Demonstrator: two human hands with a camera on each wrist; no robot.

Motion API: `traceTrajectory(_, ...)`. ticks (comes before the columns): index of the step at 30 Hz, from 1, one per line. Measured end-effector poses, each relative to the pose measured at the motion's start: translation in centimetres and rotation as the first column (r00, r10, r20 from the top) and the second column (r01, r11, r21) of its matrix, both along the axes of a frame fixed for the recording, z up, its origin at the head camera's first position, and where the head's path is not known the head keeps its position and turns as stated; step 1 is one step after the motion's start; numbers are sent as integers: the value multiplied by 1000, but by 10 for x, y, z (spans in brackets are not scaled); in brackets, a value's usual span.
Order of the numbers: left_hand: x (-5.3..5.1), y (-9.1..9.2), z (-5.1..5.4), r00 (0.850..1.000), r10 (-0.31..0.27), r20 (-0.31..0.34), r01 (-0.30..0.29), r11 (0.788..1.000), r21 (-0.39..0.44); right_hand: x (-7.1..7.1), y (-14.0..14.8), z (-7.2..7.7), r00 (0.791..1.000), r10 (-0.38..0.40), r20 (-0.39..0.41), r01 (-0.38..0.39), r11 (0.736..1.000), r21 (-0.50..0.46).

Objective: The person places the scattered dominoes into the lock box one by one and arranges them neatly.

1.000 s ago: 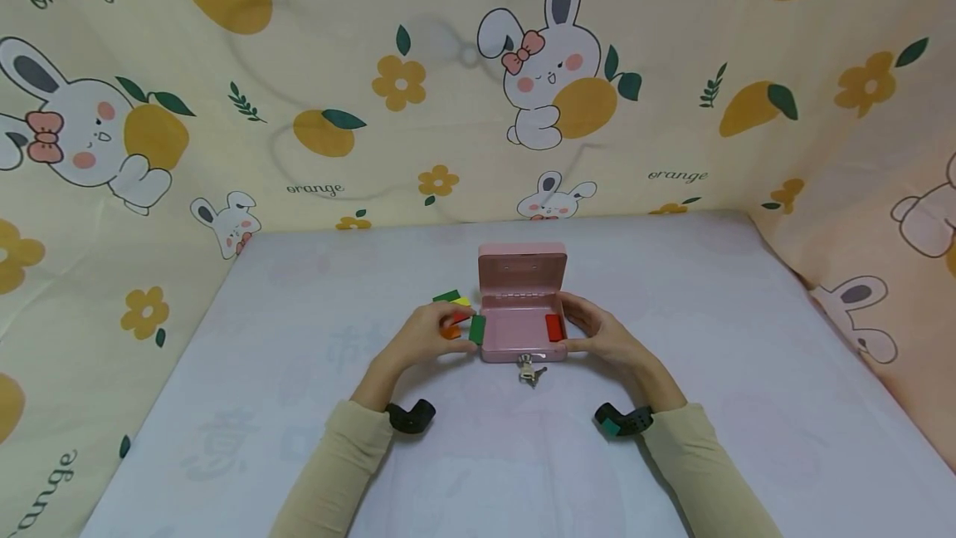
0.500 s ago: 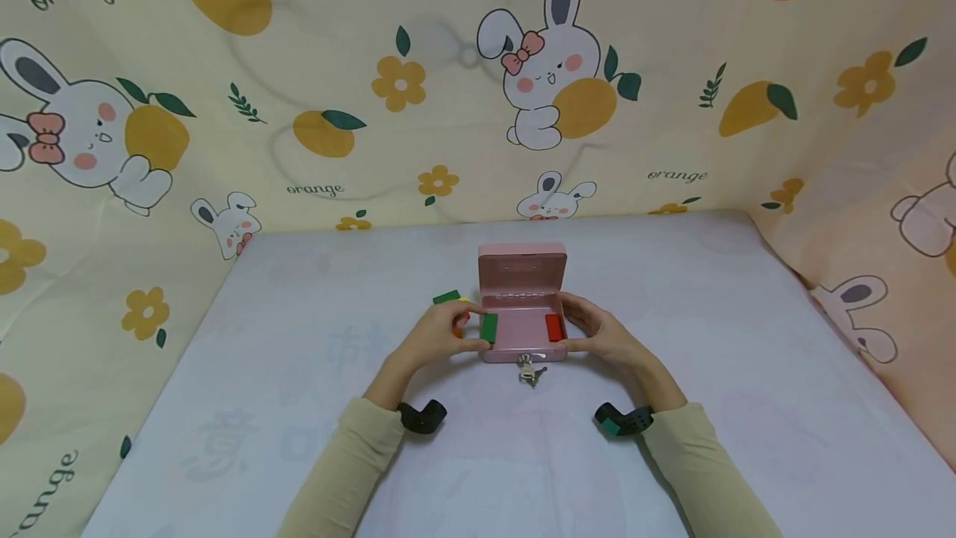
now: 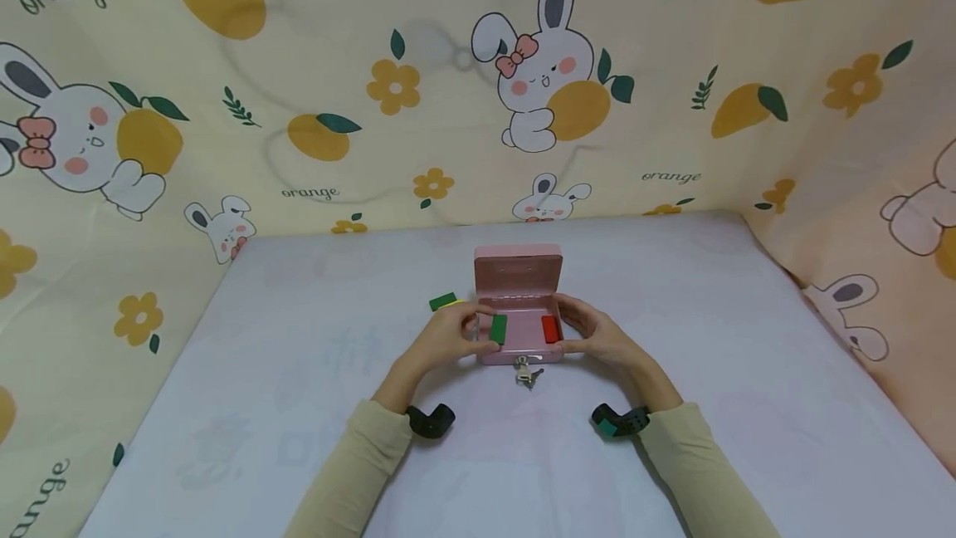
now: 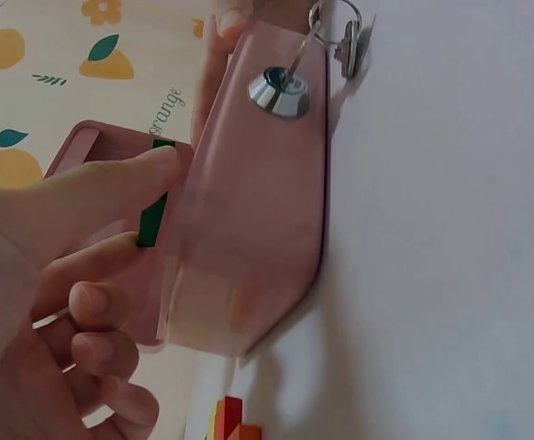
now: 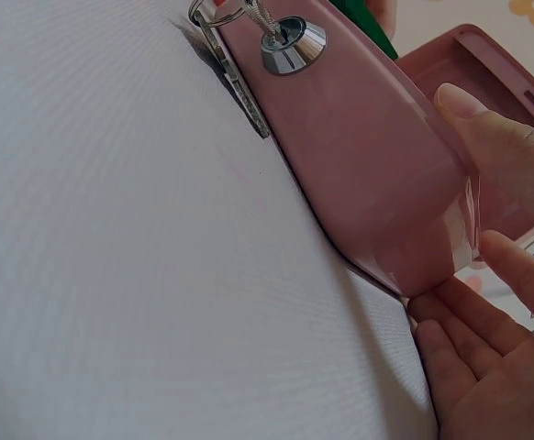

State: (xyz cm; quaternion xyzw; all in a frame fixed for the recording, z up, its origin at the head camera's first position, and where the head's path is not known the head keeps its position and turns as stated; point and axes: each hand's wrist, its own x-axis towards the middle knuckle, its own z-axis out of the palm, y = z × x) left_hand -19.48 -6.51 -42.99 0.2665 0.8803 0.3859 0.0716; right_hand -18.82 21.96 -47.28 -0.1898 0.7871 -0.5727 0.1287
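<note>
A pink metal cash box (image 3: 524, 339) stands on the table with its lid raised. My left hand (image 3: 446, 336) pinches a green block (image 3: 498, 330) between thumb and finger, over the left part of the box. In the left wrist view the green block (image 4: 155, 206) is held above the box's rim, its other fingers loosely curled. A red block (image 3: 550, 329) is inside the box at the right. My right hand (image 3: 601, 335) holds the box's right side, thumb at the front corner and fingers along the side, as the right wrist view shows on the box wall (image 5: 368, 137).
A key ring with keys (image 3: 529, 377) hangs from the lock (image 4: 279, 92) on the front. Left of the box, another green block (image 3: 442, 301) lies with a yellow one, partly behind my left hand. Red and orange blocks (image 4: 230, 422) show low in the left wrist view.
My left hand has moved right, carrying the green block from beside the box's left wall to over its inside. The right hand has stayed at the box. The head view has shifted slightly.
</note>
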Motion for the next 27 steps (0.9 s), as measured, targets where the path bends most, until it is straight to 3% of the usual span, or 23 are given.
traceTrajectory(6,0,9,1,1000,10,0,-10,999,31,0,1,1,1000,-2,-7,2,1000,4)
traceTrajectory(13,2,17,3,999,32,43,-33,999,34,0,1,1,1000,7,-29,-7,1000,8)
traceTrajectory(20,2,22,4,999,3,42,-5,998,62,0,1,0,999,14,-36,-14,1000,4)
traceTrajectory(27,1,28,1,999,18,44,-19,1000,21,0,0,1,999,28,-25,-28,1000,-6)
